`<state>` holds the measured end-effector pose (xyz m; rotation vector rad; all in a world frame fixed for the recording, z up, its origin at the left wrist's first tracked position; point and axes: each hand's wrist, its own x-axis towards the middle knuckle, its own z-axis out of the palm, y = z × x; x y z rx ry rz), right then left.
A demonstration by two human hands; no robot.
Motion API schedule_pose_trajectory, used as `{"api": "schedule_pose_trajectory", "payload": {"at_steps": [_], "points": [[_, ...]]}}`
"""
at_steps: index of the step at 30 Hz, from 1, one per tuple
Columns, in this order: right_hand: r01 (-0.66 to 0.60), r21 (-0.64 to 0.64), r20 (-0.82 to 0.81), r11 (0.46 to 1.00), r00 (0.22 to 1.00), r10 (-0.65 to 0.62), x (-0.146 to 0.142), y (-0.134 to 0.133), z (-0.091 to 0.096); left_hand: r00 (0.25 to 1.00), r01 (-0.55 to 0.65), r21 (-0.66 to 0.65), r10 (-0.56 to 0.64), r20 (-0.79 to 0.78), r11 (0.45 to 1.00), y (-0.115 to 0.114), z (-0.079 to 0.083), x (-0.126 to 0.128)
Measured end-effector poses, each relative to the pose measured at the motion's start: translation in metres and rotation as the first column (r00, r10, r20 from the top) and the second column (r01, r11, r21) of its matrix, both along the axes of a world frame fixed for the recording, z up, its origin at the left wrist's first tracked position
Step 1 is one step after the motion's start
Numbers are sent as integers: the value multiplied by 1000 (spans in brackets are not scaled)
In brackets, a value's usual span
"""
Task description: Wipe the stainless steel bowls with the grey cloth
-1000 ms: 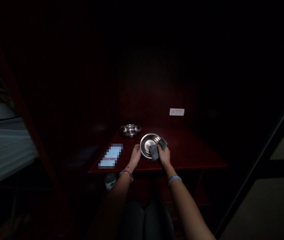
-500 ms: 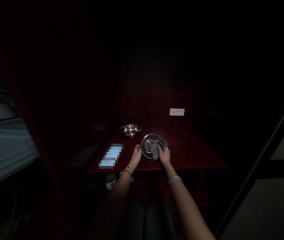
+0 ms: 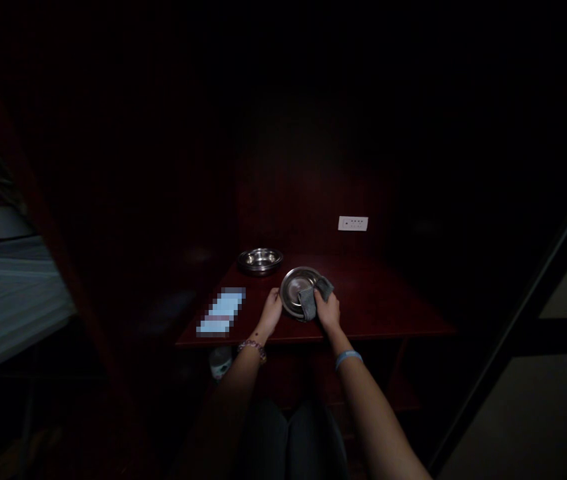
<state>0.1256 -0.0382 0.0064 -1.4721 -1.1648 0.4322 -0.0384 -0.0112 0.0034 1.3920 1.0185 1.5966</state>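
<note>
**Plate** (image 3: 294, 288): one round stainless steel plate, shiny, with a raised rim. It stands tilted between the two hands, with its inner face angled up toward the camera. Whether its lower edge touches the table cannot be told.

**Left hand** (image 3: 270, 313): bare, on the near-left side of the plate, with its fingers at the rim. A beaded bracelet (image 3: 252, 347) circles the wrist.

**Right hand** (image 3: 327, 311): bare, on the right side of the plate, clamped on a cloth and pressing it to the plate's face. A blue wristband (image 3: 348, 359) circles the wrist.

**Hands together**: set apart, with the plate between them; each one is closed on its side of the plate, and neither touches the other.

**Cloth** (image 3: 309, 301): grey, folded and crumpled, lying across the right part of the plate, with one end rising past the rim under the right fingers.

**Bowl** (image 3: 260, 261): shallow, stainless steel, resting on the table just beyond the plate and to its left, well clear of both hands.

**Table** (image 3: 383, 300): dark red wood, under and around the plate.

**Rectangle** (image 3: 221, 312): pale blue, pixelated past identifying, lying to the left of the plate.

**Container** (image 3: 220, 362): small, whitish, below the table edge, near and left of the plate.
</note>
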Motion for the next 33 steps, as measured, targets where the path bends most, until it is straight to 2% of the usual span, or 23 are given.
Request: {"api": "schedule_pose_trajectory", "payload": {"at_steps": [22, 33], "points": [[-1, 34, -12, 999, 1000, 2, -1, -1, 1, 1000, -22, -43, 22, -5, 999, -2, 3, 0], [5, -1, -11, 1000, 1000, -5, 0, -2, 2, 1000, -7, -41, 7, -10, 999, 0, 1, 0]]}}
